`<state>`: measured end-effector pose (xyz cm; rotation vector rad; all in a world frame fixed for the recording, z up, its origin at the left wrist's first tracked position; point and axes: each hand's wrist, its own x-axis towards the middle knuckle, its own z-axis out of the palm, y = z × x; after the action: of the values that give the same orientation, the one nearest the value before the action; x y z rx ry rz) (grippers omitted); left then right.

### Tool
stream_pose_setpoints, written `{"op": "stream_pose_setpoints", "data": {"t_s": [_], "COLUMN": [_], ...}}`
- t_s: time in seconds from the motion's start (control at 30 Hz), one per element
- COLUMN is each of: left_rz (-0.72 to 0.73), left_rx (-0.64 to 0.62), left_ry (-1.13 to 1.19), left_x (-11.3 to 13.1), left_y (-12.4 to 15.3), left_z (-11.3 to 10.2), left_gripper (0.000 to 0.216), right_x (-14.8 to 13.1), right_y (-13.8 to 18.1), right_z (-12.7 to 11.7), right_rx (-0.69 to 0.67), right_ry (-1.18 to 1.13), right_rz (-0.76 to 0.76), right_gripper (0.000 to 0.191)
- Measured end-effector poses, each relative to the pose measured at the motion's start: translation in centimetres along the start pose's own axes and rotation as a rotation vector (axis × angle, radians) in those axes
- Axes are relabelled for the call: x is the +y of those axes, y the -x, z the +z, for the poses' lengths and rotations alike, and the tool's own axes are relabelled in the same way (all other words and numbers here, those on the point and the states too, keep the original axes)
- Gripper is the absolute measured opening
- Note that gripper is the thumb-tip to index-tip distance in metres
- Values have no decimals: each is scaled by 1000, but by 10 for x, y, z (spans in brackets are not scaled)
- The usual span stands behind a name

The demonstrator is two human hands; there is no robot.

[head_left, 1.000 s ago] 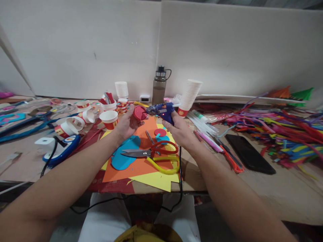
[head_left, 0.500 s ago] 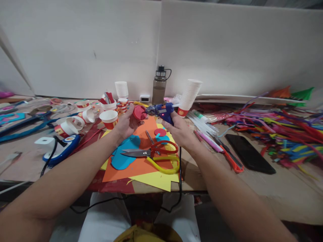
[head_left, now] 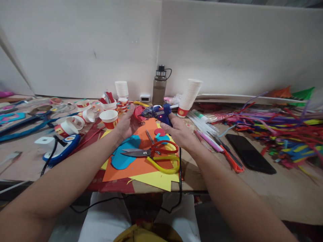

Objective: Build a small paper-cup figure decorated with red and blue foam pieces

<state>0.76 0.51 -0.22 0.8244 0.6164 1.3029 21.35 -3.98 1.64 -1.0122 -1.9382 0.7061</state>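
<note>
In my left hand (head_left: 126, 124) is a small round red piece (head_left: 139, 113), perhaps a paper cup seen from its end; the fingers wrap its far side. My right hand (head_left: 178, 129) grips a blue hot glue gun (head_left: 163, 113) with a red light lit and a white glue stick out of its back. Its nozzle points left and overlaps the red piece; whether they touch I cannot tell. Below the hands, scissors with red and yellow handles (head_left: 164, 148) lie over a blue paper shape (head_left: 126, 156) and orange paper (head_left: 118, 174). A red paper disc (head_left: 159, 132) lies behind them.
A paper cup (head_left: 109, 117) stands left of my left hand. Behind are a water bottle (head_left: 159, 87) and a tall cup stack (head_left: 190, 95). Rightward lie glue sticks (head_left: 203, 124), a phone (head_left: 249, 153) and colourful pipe cleaners (head_left: 285, 127). The gun's black cord (head_left: 180, 174) hangs over the table edge.
The glue gun has shifted slightly left, its nozzle now further over the red piece. My left hand has hardly moved, still holding the piece.
</note>
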Motion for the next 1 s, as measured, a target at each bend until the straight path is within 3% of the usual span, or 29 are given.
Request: {"op": "stream_pose_setpoints", "data": {"t_s": [0.33, 0.5, 0.67, 0.87, 1.0], "left_rz": [-63, -34, 0, -39, -54], "left_rx": [-78, -18, 1, -134, -134], "left_ry": [-29, -12, 12, -55, -65], "left_x": [-4, -2, 0, -7, -9], "left_y": [1, 1, -2, 1, 2], "left_z": [-1, 0, -2, -4, -3], "left_gripper": [46, 43, 45, 47, 44], "right_x": [2, -1, 0, 3, -1], "right_y": [-3, -1, -1, -3, -1], "right_z": [1, 1, 0, 0, 0], "right_rx": [109, 50, 78, 124, 83], "right_ry": [-3, -3, 15, 50, 34], "right_rz": [-40, -39, -26, -34, -48], "right_gripper": [47, 41, 44, 47, 45]}}
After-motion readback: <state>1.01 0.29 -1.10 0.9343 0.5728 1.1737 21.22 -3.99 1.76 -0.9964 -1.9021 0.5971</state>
